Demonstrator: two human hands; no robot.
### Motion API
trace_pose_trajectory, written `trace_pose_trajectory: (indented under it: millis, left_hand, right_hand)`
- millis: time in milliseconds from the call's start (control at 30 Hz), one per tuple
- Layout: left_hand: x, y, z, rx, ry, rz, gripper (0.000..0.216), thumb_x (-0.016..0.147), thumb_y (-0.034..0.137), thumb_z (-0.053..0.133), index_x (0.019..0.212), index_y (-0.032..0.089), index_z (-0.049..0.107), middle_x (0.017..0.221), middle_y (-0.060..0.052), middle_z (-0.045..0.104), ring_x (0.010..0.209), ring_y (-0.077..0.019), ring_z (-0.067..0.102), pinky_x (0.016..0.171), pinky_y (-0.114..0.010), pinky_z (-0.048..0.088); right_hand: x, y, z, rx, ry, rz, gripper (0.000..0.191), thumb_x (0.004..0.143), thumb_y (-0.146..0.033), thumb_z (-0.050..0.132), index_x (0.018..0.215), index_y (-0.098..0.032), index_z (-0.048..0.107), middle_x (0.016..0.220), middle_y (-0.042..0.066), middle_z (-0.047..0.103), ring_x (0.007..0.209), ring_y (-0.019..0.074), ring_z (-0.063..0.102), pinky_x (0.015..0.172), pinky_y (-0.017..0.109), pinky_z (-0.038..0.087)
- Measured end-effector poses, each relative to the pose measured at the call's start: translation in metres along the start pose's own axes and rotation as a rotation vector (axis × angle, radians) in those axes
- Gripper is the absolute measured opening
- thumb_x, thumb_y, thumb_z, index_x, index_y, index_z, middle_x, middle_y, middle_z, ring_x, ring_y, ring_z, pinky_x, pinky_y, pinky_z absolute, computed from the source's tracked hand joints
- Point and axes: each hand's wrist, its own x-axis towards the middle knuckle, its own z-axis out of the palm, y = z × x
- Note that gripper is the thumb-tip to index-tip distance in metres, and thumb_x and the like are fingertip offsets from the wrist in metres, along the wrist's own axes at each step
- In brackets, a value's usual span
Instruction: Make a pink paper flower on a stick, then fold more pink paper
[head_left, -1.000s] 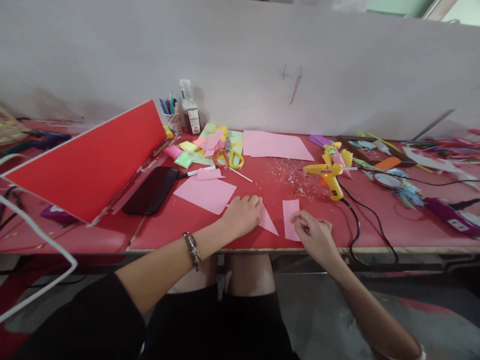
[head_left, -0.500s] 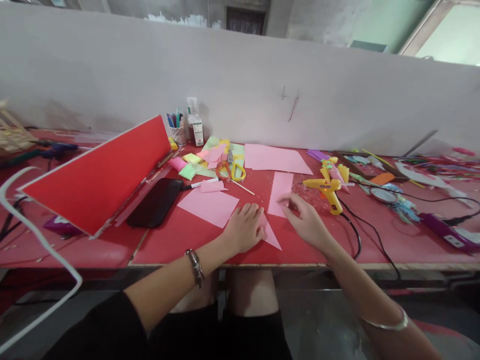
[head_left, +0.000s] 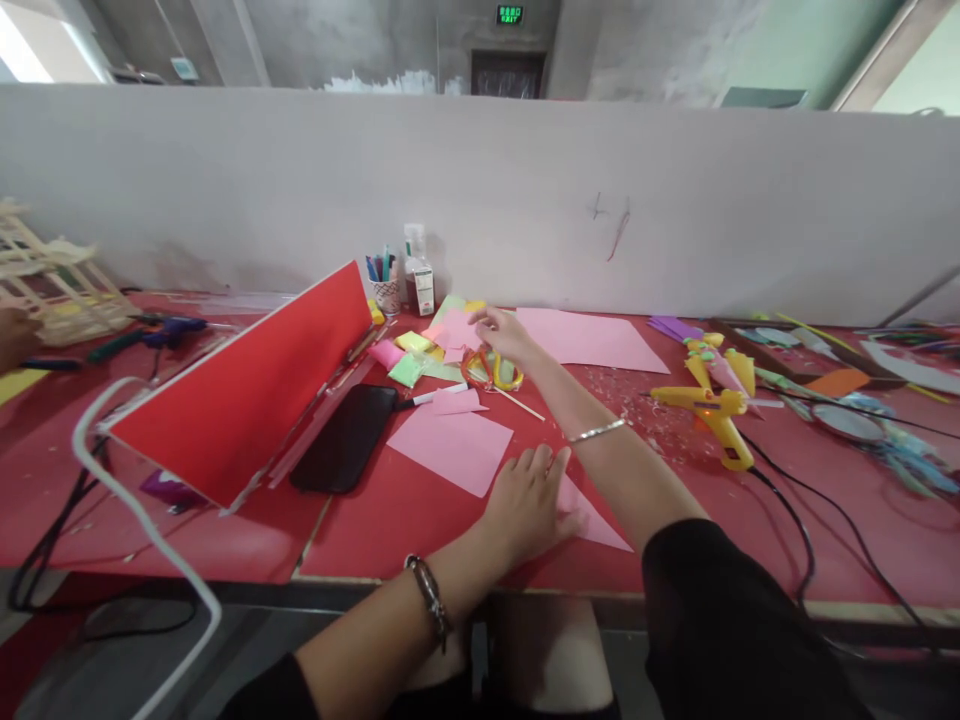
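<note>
My left hand (head_left: 529, 500) lies flat, fingers spread, on a pink paper triangle (head_left: 596, 517) near the front edge of the red table (head_left: 375, 520). My right hand (head_left: 505, 333) is stretched far forward over a heap of coloured paper scraps (head_left: 427, 345), fingers loosely spread, right above the orange-and-yellow scissors (head_left: 495, 372). It appears to hold nothing. A pink paper square (head_left: 450, 447) lies just left of my left hand.
A red board (head_left: 247, 385) leans at the left beside a black phone (head_left: 345, 437). A pen cup (head_left: 385, 285) and small bottle (head_left: 417, 270) stand at the wall. A large pink sheet (head_left: 589, 340), yellow glue gun (head_left: 709, 410) and black cables (head_left: 810, 530) lie to the right.
My right hand let go of the small pink rectangle and reached forward-left to the scrap pile and scissors. My left hand stayed on the triangle. The camera tilted up.
</note>
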Motion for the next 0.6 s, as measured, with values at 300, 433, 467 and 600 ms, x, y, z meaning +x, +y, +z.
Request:
trace_pose_trajectory:
  millis: [300, 433, 467, 600]
  left_hand:
    - [0.000, -0.002, -0.003, -0.087, 0.023, 0.018, 0.045, 0.074, 0.040, 0.049, 0.106, 0.010, 0.046, 0.102, -0.014, 0.052, 0.091, -0.0250, 0.049, 0.075, -0.036, 0.044]
    - [-0.002, -0.001, -0.006, -0.071, 0.091, 0.084, 0.049, 0.075, 0.030, 0.048, 0.118, 0.009, 0.035, 0.097, -0.011, 0.051, 0.086, -0.0229, 0.050, 0.069, -0.034, 0.046]
    - [-0.003, -0.001, -0.006, -0.062, 0.113, 0.124, 0.050, 0.076, 0.025, 0.047, 0.121, 0.011, 0.032, 0.097, -0.010, 0.051, 0.085, -0.0220, 0.050, 0.069, -0.033, 0.046]
    - [-0.006, -0.002, -0.001, -0.077, 0.186, 0.273, 0.048, 0.076, 0.008, 0.039, 0.122, 0.018, 0.030, 0.099, -0.008, 0.048, 0.084, -0.0170, 0.051, 0.070, -0.030, 0.046]
  right_hand:
    - [0.027, 0.027, 0.017, -0.050, 0.130, 0.189, 0.027, 0.064, -0.001, 0.039, 0.082, -0.017, 0.050, 0.065, -0.002, 0.044, 0.052, 0.0092, 0.045, 0.052, 0.023, 0.039]
    - [0.015, 0.014, -0.005, -0.151, 0.197, 0.150, 0.021, 0.062, -0.006, 0.049, 0.080, -0.016, 0.051, 0.085, 0.004, 0.049, 0.071, 0.0130, 0.048, 0.064, 0.027, 0.042]
    - [0.009, 0.007, -0.013, -0.168, 0.196, 0.124, 0.021, 0.063, -0.008, 0.051, 0.082, -0.016, 0.051, 0.089, 0.005, 0.050, 0.075, 0.0134, 0.048, 0.067, 0.027, 0.042]
    - [-0.038, -0.021, -0.049, -0.191, 0.019, -0.012, 0.015, 0.071, -0.019, 0.051, 0.086, -0.016, 0.052, 0.083, 0.003, 0.054, 0.073, 0.0124, 0.050, 0.069, 0.027, 0.042]
